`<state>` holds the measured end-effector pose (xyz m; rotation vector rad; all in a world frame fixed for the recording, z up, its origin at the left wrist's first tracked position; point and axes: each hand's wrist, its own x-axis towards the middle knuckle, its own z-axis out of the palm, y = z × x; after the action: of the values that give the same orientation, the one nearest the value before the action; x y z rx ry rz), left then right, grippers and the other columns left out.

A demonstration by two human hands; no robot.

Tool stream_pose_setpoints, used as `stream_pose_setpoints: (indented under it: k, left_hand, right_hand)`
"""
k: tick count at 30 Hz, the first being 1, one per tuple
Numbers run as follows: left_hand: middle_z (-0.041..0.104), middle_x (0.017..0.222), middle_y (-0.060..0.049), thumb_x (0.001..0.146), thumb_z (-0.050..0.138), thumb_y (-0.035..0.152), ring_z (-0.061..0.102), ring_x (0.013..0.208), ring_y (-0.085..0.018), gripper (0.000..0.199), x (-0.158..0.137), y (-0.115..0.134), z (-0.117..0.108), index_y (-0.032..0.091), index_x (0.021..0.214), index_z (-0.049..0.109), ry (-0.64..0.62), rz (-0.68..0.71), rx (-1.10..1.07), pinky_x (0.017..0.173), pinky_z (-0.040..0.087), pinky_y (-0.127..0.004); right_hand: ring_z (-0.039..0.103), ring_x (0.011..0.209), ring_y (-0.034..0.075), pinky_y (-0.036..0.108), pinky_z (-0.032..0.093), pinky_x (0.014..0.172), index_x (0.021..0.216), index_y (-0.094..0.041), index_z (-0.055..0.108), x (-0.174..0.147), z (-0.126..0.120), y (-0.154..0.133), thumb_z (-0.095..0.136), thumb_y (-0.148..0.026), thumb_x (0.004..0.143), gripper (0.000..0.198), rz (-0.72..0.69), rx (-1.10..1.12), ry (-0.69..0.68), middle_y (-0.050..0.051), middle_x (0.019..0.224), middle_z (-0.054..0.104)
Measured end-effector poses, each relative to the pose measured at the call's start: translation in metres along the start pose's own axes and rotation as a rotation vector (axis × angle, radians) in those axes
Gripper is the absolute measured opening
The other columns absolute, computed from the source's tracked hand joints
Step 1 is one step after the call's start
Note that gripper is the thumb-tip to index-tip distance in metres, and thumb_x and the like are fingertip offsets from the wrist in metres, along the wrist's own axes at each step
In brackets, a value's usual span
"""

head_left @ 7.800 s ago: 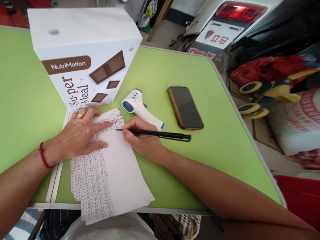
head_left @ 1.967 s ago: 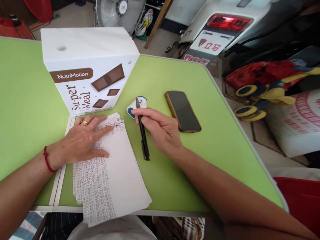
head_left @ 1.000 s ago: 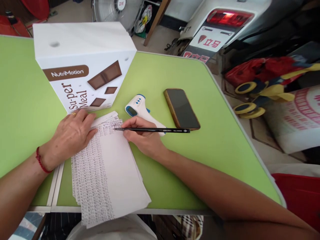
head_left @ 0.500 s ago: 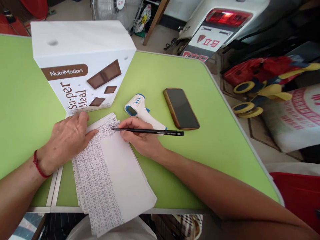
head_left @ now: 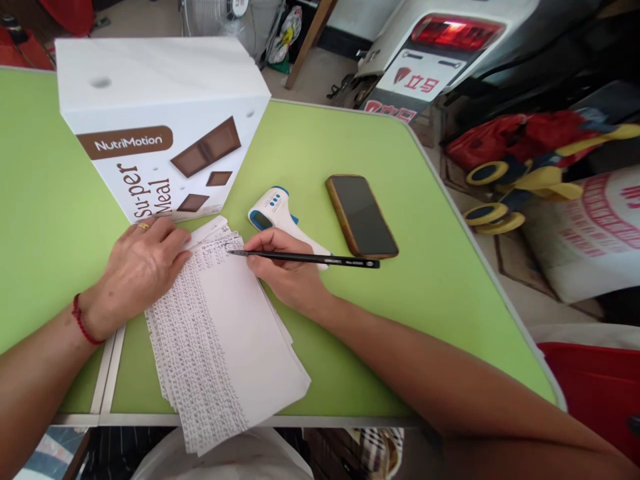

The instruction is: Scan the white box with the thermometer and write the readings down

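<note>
My right hand (head_left: 287, 270) is closed around a slim black pen (head_left: 320, 259), whose tip meets the upper part of a handwritten sheet (head_left: 250, 320). This sheet tops a loose stack of papers with uneven edges. Dense rows of writing cover its left side and top; its right side is blank. My left hand (head_left: 143, 267) rests on the stack's upper left edge, fingers bent and thumb a little apart, pressing the paper down. Some of its fingertips are hidden. Just beyond the right hand lies a white and blue infrared thermometer (head_left: 275, 212), its handle partly covered.
A white NutriMotion box (head_left: 165, 80) stands behind the papers. To the right, a phone (head_left: 363, 217) in a brown case lies on the green table (head_left: 425, 320). Past the table are a fan (head_left: 210, 17), a white scooter (head_left: 450, 40) and a printed sack (head_left: 590, 233).
The papers have shifted slightly upward. My left hand has moved a little right with its fingers more bent, showing a ring. The pen tip is slightly farther right and higher.
</note>
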<state>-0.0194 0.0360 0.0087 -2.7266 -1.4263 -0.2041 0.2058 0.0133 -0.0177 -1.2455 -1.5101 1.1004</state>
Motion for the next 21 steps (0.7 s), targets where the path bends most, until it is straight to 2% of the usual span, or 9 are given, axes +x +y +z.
stream_pose_setpoints:
  k: [5, 9, 13, 16, 18, 21]
  left_hand:
    - [0.067, 0.1, -0.013, 0.085, 0.047, 0.013, 0.066, 0.089, -0.029, 0.029, -0.002, 0.002, -0.002, 0.013, 0.108, 0.064, -0.032, -0.07, 0.012, 0.075, 0.055, -0.041]
    - [0.068, 0.101, -0.014, 0.09, 0.039, 0.008, 0.067, 0.092, -0.029, 0.033, -0.003, 0.008, -0.006, 0.01, 0.116, 0.06, 0.017, -0.062, 0.03, 0.074, 0.055, -0.039]
    - [0.068, 0.094, -0.012, 0.095, 0.042, 0.02, 0.068, 0.08, -0.027, 0.023, -0.004, 0.01, -0.012, 0.013, 0.097, 0.064, -0.078, -0.129, 0.119, 0.059, 0.05, -0.033]
    - [0.066, 0.088, -0.012, 0.093, 0.046, 0.031, 0.066, 0.073, -0.027, 0.025, -0.005, 0.006, -0.014, 0.014, 0.088, 0.063, -0.113, -0.144, 0.19, 0.052, 0.045, -0.031]
    - [0.066, 0.086, -0.011, 0.094, 0.046, 0.032, 0.066, 0.072, -0.027, 0.025, -0.004, 0.004, -0.014, 0.015, 0.086, 0.063, -0.116, -0.111, 0.212, 0.052, 0.044, -0.032]
    - [0.065, 0.082, -0.012, 0.097, 0.039, 0.023, 0.065, 0.07, -0.027, 0.028, -0.003, 0.004, -0.015, 0.015, 0.081, 0.061, -0.105, -0.048, 0.25, 0.056, 0.046, -0.035]
  right_hand:
    - [0.042, 0.053, 0.008, 0.024, 0.032, 0.046, 0.081, -0.021, 0.056, 0.0, 0.001, 0.002, 0.059, -0.027, 0.075, 0.01, -0.017, -0.004, -0.016, -0.004, 0.065, 0.056]
    - [0.047, 0.056, 0.009, 0.024, 0.037, 0.049, 0.084, -0.02, 0.057, -0.001, 0.003, 0.004, 0.059, -0.026, 0.078, 0.009, -0.019, -0.005, -0.022, -0.003, 0.068, 0.058]
    - [0.054, 0.06, 0.01, 0.026, 0.044, 0.056, 0.091, -0.02, 0.059, -0.004, 0.003, 0.007, 0.059, -0.027, 0.083, 0.011, -0.049, -0.005, -0.054, -0.003, 0.07, 0.06]
    - [0.058, 0.064, 0.011, 0.028, 0.048, 0.061, 0.096, -0.021, 0.062, -0.005, 0.001, 0.008, 0.056, -0.03, 0.089, 0.014, -0.059, -0.01, -0.06, -0.003, 0.07, 0.061]
    - [0.059, 0.066, 0.011, 0.029, 0.05, 0.063, 0.097, -0.021, 0.065, -0.006, 0.001, 0.008, 0.054, -0.032, 0.092, 0.017, -0.079, -0.02, -0.063, -0.002, 0.071, 0.062]
    - [0.059, 0.068, 0.012, 0.03, 0.051, 0.067, 0.099, -0.022, 0.069, -0.006, 0.0, 0.008, 0.052, -0.035, 0.095, 0.022, -0.151, -0.029, -0.078, -0.001, 0.073, 0.063]
